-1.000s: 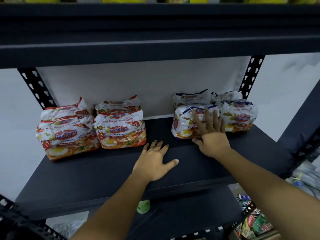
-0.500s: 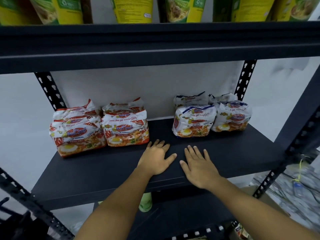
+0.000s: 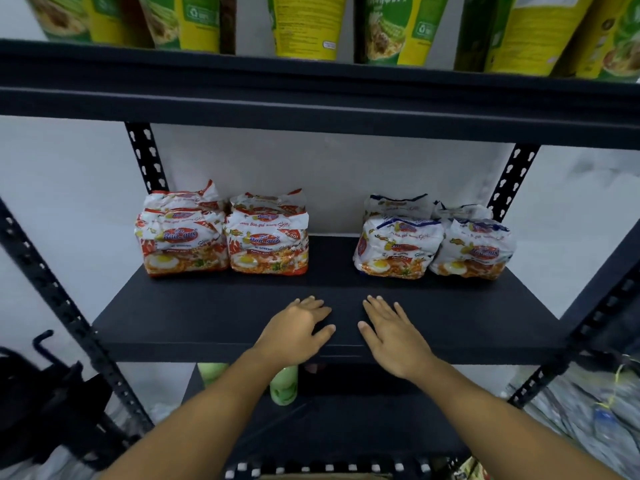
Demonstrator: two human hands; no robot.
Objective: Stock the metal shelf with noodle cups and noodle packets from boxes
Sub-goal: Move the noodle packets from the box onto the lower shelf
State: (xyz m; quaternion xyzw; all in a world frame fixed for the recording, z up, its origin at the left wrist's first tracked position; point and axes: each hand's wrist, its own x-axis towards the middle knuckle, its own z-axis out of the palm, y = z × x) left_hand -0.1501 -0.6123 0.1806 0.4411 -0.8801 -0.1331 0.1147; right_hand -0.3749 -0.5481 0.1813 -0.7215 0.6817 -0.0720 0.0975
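Black metal makes up the shelf point(image 3: 207, 323), and both hands lie palm down on the front of its middle board. The left hand point(image 3: 298, 332) is flat, fingers straight and slightly spread, holding nothing. The right hand point(image 3: 394, 337) lies near it in the same way, thumb pointing toward the left hand, and is also empty.

At the back of the board, by the white wall point(image 3: 329, 174), two stacks of red-edged packets point(image 3: 183, 240) stand side by side and touching. Well apart to the right stand two stacks of blue-edged packets point(image 3: 398, 249). The red fronts read "Baa-gus" in a red oval, "MI GORENG" beneath and "PEDAS" at a corner, over a picture of noodles with an egg. The blue ones bear the same oval, but their smaller print is blurred.

On the board above stands a row of green and yellow noodle cups point(image 3: 304, 26); some show a recycling mark, and the rest of the print is too small to read
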